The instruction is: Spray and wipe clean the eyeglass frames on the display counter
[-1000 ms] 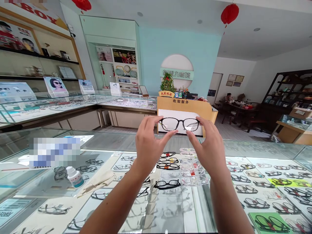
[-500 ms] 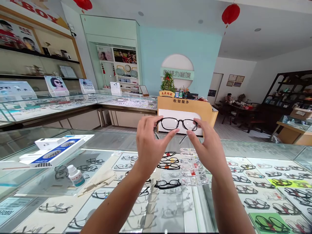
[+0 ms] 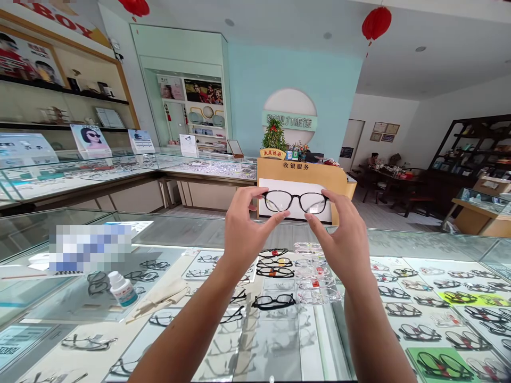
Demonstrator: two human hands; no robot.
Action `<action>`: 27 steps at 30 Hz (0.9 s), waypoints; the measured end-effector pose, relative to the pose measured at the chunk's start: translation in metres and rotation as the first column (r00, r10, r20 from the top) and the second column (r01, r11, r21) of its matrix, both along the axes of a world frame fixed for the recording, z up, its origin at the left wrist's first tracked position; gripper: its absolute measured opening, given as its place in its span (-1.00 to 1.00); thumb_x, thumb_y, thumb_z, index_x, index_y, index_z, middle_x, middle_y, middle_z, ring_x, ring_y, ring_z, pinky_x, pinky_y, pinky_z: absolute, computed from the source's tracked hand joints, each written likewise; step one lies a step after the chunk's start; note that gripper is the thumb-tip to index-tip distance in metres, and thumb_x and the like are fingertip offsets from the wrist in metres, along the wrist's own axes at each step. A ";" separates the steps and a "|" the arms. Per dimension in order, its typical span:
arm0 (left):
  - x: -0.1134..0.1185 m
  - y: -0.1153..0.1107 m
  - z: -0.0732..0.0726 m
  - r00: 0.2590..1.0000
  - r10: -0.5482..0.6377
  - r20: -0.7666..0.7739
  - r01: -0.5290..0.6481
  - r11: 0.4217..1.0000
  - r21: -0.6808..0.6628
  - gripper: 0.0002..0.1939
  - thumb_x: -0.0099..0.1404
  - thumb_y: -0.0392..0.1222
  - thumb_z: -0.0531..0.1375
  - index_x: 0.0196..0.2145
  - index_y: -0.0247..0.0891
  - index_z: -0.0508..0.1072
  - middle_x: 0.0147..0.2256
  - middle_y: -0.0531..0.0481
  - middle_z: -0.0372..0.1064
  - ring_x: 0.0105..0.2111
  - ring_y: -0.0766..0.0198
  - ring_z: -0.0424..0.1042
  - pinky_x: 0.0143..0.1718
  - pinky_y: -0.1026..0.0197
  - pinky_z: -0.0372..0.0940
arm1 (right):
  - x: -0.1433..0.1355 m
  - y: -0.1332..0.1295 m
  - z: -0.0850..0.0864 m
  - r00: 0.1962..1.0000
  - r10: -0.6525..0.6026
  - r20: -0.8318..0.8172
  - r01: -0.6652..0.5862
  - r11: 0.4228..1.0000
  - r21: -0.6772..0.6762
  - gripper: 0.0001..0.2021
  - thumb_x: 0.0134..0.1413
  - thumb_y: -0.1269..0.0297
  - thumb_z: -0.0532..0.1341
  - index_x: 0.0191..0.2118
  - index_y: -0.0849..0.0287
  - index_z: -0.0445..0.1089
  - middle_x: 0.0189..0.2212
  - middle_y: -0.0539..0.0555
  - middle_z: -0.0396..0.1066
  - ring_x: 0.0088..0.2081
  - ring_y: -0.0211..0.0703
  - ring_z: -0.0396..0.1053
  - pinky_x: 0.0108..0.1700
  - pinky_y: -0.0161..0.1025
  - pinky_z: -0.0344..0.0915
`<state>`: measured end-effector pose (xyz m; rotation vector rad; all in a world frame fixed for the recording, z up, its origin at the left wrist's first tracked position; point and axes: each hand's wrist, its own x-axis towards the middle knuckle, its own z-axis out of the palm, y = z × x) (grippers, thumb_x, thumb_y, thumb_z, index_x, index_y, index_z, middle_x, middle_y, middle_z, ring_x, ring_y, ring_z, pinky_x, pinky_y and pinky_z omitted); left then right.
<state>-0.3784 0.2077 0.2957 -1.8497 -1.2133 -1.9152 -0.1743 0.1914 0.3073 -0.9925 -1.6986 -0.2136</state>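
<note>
A pair of black-rimmed eyeglasses [image 3: 295, 197] is held up level in front of me, above the glass display counter. My left hand [image 3: 249, 226] pinches its left end, with the index finger at the upper corner and the thumb under the left lens. On the other end, my right hand [image 3: 341, 234] grips the upper right corner, its thumb below the right lens. Beneath my hands, a black pair of glasses [image 3: 274, 301] lies in the case. Rows of dark frames [image 3: 275, 272] and clear frames [image 3: 317, 283] are just beyond it.
On the counter at left stand a small white-capped bottle [image 3: 123, 290], a beige cloth [image 3: 165, 300] and a blurred-out box [image 3: 91, 247]. Many glasses fill the case at right. A wooden cashier desk [image 3: 345, 191] stands ahead. A person [image 3: 373, 159] sits far back at right.
The eyeglasses have turned to face more squarely, and the temple that hung below the right lens no longer shows there. My fingers have shifted slightly at both ends.
</note>
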 end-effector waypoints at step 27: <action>-0.003 0.017 -0.008 0.997 -0.048 0.064 0.039 0.991 0.130 -0.43 0.23 0.06 0.47 0.09 -0.15 0.42 0.08 -0.15 0.39 0.11 0.05 0.44 -0.13 0.09 0.50 | 0.006 0.010 0.000 0.940 0.099 -0.326 -0.096 0.995 0.025 -0.56 0.39 -0.04 0.20 0.20 0.08 0.51 0.14 0.25 0.57 0.13 0.12 0.54 0.19 0.17 0.46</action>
